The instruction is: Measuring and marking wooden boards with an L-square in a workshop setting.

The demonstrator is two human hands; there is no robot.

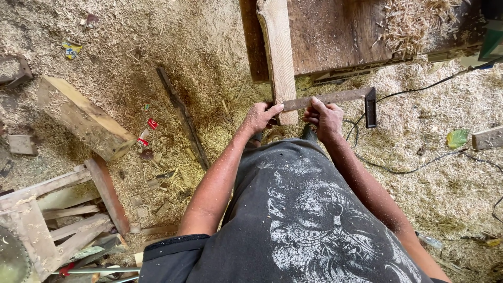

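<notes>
The metal square (335, 99) lies flat across the near end of a pale wooden plank (277, 57), its short dark leg hanging down at the right, clear of the wood. The plank runs away onto a dark workbench (335, 36) strewn with shavings, its near end jutting past the bench edge. Open sawdust floor (199, 57) spreads left and right, a black cable (398, 170) snaking to the right. The left hand (259, 118) is closed on the plank's end, thumb pressing the blade. The right hand (325, 118) pinches the blade, fingers curled around it, both forearms reaching forward.
</notes>
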